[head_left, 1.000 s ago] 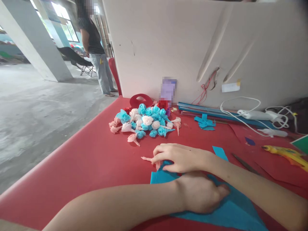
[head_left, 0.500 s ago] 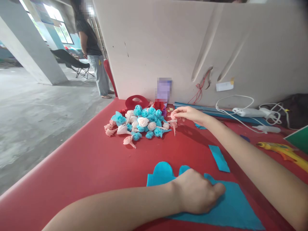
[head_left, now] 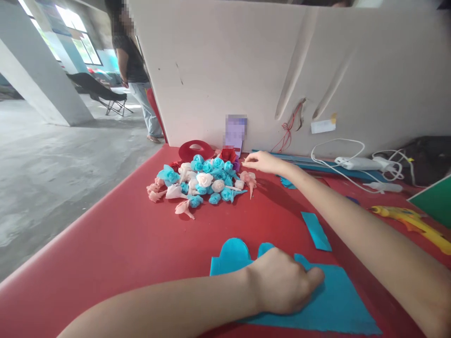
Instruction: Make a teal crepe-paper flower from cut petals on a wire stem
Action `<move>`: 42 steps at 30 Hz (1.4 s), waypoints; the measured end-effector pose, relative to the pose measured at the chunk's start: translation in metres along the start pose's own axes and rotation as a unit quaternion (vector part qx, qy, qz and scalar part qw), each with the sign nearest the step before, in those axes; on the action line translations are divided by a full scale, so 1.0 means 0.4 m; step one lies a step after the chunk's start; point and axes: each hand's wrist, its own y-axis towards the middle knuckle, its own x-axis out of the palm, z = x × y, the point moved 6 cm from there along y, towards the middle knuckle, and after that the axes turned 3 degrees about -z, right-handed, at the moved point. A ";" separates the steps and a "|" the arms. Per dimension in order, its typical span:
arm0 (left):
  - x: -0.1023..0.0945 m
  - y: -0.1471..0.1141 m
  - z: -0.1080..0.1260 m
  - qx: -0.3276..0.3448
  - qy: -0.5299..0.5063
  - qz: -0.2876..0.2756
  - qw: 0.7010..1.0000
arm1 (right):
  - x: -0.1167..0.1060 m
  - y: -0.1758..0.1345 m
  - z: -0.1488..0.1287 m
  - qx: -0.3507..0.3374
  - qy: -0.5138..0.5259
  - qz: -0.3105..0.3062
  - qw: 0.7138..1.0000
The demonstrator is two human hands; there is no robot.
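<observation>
My left hand lies in a loose fist on a sheet of blue crepe paper. Its curled fingers face down, so whatever they may hold is hidden. The sheet's far edge has rounded shapes in it, one of them a round-topped blue tab. My right hand reaches to the back of the table, fingers stretched out and apparently holding nothing. Just below its fingertips sits a pink paper rose, at the right end of a pile of blue, white and pink paper roses.
A blue strip lies right of the sheet on the red table. Further right are a yellow glue gun and a white power strip with cables. A phone leans against the white panel. A person stands at left.
My right hand has come away from the pink rose and risen slightly toward the back. My left hand stays on the blue sheet. The whole view has shifted a little.
</observation>
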 end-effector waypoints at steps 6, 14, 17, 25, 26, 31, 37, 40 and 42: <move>-0.004 0.000 -0.001 0.004 0.004 0.004 1.000 | 0.034 -0.109 0.062 0.014 -0.156 -0.146 0.977; -0.007 0.003 0.001 0.001 0.009 -0.005 1.000 | 0.122 -0.230 0.066 0.044 -0.311 -0.135 0.940; -0.010 0.004 0.000 -0.003 0.011 -0.006 1.000 | 0.124 -0.232 0.068 0.051 -0.325 -0.115 0.937; -0.010 0.004 0.000 -0.004 0.010 -0.005 1.000 | 0.082 -0.211 0.140 0.087 -0.292 -0.073 0.949; -0.011 0.004 0.000 -0.004 0.009 -0.005 1.000 | 0.081 -0.207 0.148 0.087 -0.283 -0.081 0.952; -0.012 0.005 -0.001 -0.005 0.010 -0.010 1.000 | 0.064 -0.184 0.183 0.106 -0.253 -0.132 0.953; -0.012 0.007 -0.001 -0.003 0.009 -0.021 1.000 | 0.054 -0.213 0.220 0.167 -0.249 -0.210 0.931; -0.012 0.008 -0.001 -0.004 0.007 -0.026 1.000 | 0.061 -0.233 0.218 0.184 -0.251 -0.227 0.923; -0.012 0.009 -0.001 -0.005 0.007 -0.029 1.000 | 0.066 -0.239 0.210 0.186 -0.256 -0.227 0.921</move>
